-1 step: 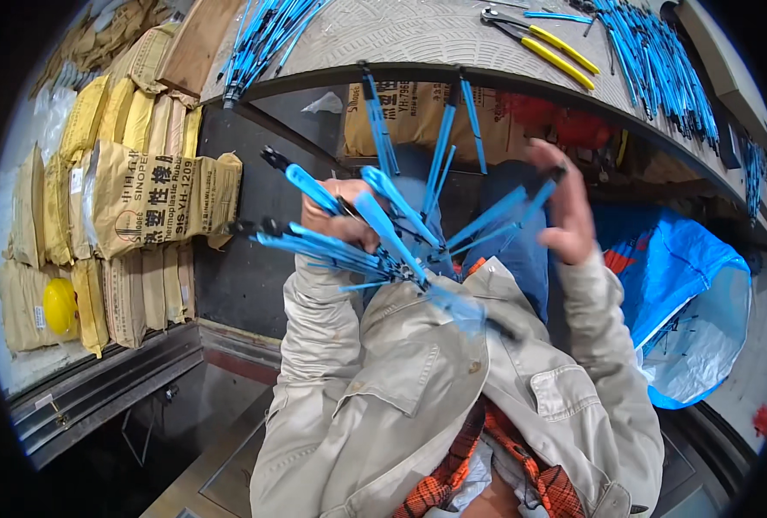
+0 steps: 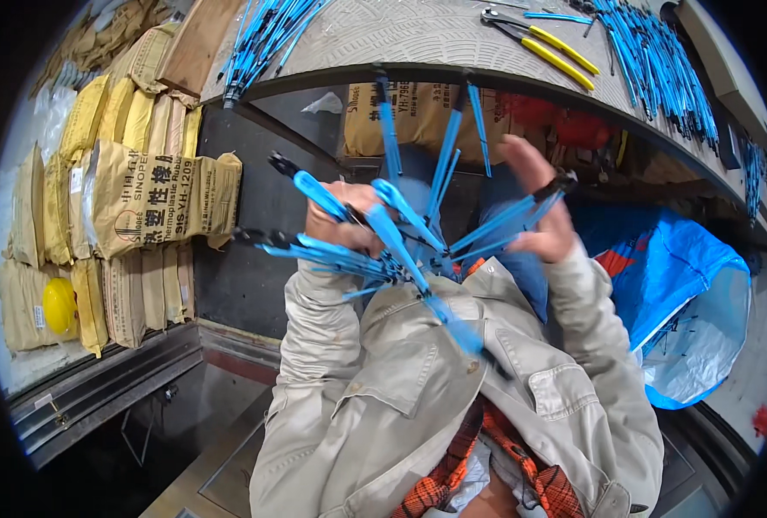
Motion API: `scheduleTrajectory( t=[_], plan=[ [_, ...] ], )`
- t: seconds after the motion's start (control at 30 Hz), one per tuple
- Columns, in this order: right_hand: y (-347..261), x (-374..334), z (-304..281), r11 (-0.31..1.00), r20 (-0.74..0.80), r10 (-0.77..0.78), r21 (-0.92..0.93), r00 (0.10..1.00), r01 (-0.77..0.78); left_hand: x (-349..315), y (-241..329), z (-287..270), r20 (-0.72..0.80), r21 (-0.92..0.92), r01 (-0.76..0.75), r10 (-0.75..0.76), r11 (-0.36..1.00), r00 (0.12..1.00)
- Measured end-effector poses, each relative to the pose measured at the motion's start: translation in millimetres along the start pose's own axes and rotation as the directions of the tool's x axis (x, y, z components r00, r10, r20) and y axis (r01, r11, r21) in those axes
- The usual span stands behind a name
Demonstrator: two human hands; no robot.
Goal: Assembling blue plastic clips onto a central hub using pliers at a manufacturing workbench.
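Note:
Several slim blue strips with black ends fan out over my lap, meeting in a cluster (image 2: 414,268) in front of my jacket. My left hand (image 2: 342,220) is closed around part of this blue-strip bundle, and its grip is partly hidden by strips. Toward the right, my right hand (image 2: 541,203) is raised with thumb and fingers apart, slightly blurred. It is beside the black tip (image 2: 560,185) of one strip group; whether they touch I cannot tell. One strip (image 2: 461,332) points down across my jacket.
Ahead, the worktable (image 2: 418,39) bears yellow-handled pliers (image 2: 556,56), a blue-strip pile (image 2: 660,73) at right and another bundle (image 2: 263,43) at left. Stacked paper sacks (image 2: 155,198) stand on the left, one with a yellow round object (image 2: 59,305). A blue-and-white bag (image 2: 694,302) lies right.
My right hand has moved a little left, toward the strips. The strip fan has shifted slightly right, and the strip over my jacket hangs lower. My left hand keeps its hold.

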State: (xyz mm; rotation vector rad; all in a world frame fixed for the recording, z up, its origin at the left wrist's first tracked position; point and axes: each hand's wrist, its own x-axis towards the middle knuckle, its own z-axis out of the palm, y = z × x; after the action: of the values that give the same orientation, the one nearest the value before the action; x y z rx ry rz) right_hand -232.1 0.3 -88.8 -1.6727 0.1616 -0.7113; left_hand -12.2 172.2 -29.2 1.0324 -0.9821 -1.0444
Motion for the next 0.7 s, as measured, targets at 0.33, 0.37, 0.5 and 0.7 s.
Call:
scheduleTrajectory(
  t=[0.33,0.37,0.5,0.7],
  plan=[
    [-38.8,34.3,70.2,0.811,0.343,0.072,0.527,0.936,-0.255,-15.9,-25.5,33.3,0.022,-0.151,-0.164,0.170,0.975,0.985],
    [-42.7,32.5,70.2,0.809,0.352,0.080,0.524,0.933,-0.266,-19.3,-24.2,34.8,0.011,-0.157,-0.165,0.169,0.974,0.986],
    [-63.8,25.8,68.1,0.913,0.176,0.281,0.254,0.943,-0.319,-32.5,-9.2,38.0,-0.185,-0.104,0.071,-0.090,0.992,0.979],
    [-76.3,42.4,46.4,0.995,0.375,-0.034,-0.078,0.927,0.068,-33.7,-10.2,39.2,0.027,-0.050,-0.029,0.031,0.998,0.999]
  ],
)
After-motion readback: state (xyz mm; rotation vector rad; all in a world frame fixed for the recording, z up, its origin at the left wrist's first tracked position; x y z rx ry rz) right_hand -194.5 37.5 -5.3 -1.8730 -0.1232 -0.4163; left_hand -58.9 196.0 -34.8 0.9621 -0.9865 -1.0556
